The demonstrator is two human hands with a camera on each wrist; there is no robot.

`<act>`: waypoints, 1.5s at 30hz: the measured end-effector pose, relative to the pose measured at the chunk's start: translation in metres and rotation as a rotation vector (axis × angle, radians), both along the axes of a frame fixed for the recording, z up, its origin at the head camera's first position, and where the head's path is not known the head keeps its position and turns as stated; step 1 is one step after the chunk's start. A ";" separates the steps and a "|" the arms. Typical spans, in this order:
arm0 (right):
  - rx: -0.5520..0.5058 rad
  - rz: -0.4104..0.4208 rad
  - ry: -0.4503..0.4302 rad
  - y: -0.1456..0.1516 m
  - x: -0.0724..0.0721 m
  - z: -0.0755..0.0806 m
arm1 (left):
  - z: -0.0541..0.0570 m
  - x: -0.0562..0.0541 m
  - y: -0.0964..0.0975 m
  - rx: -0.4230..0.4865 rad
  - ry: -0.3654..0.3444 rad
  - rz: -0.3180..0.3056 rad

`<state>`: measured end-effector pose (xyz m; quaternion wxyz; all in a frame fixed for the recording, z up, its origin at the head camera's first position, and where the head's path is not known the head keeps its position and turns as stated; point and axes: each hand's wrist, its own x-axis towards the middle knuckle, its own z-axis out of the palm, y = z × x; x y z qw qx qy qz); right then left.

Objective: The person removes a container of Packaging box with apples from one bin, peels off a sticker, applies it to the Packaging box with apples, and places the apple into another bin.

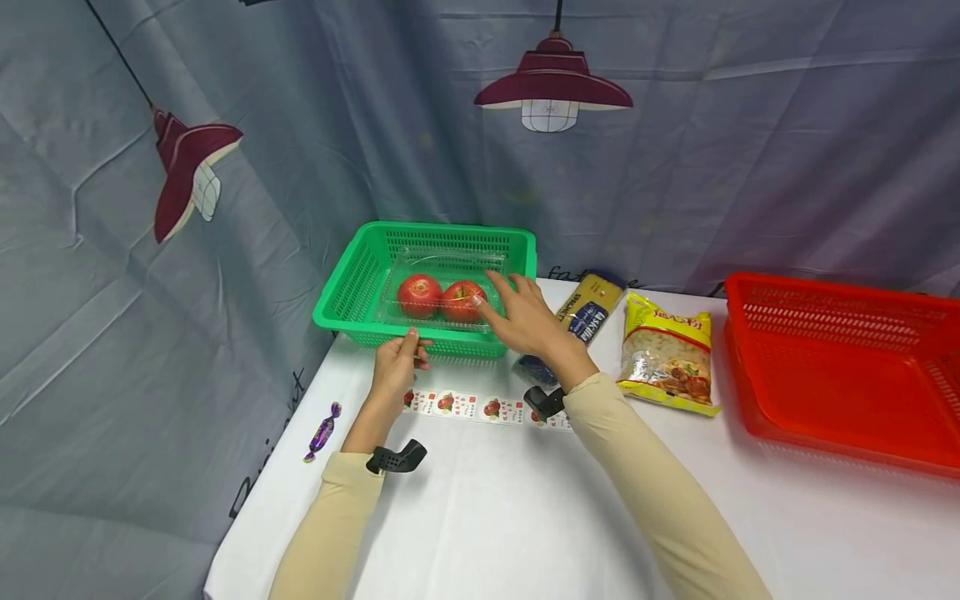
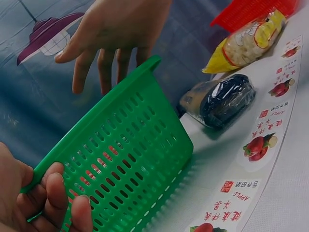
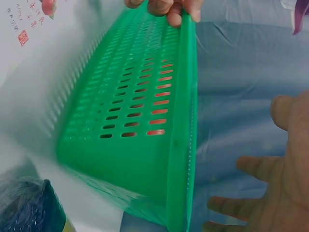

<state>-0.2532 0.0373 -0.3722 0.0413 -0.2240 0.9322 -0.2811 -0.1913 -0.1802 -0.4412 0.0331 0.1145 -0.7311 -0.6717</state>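
Observation:
A green plastic basket (image 1: 465, 343) stands at the back left of the table. Inside it lies a clear plastic box (image 1: 450, 260) with two red apples (image 1: 418, 297) in it. My left hand (image 1: 393, 365) grips the basket's front rim, thumb on top and fingers curled beneath, as the left wrist view shows. Over the basket's right end hovers my right hand (image 1: 527, 321), fingers spread and extended. In the right wrist view those fingers (image 3: 251, 208) are apart from the green rim, holding nothing.
A strip of apple labels (image 1: 468, 406) lies before the basket. To the right are a spaghetti pack (image 1: 591, 302), partly behind my right arm, a yellow food bag (image 1: 666, 354) and a red basket (image 1: 840, 392). A purple-wrapped candy (image 1: 323, 433) lies near the left edge.

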 end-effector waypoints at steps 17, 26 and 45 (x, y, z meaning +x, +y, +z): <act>0.051 0.007 -0.019 -0.020 -0.015 0.000 | -0.002 -0.001 -0.002 0.003 -0.018 -0.003; 0.035 -0.016 -0.060 -0.033 -0.021 -0.005 | -0.002 0.000 -0.001 0.020 -0.015 0.006; 0.001 -0.086 -0.111 -0.049 -0.026 -0.014 | -0.002 -0.001 0.000 0.016 -0.027 0.027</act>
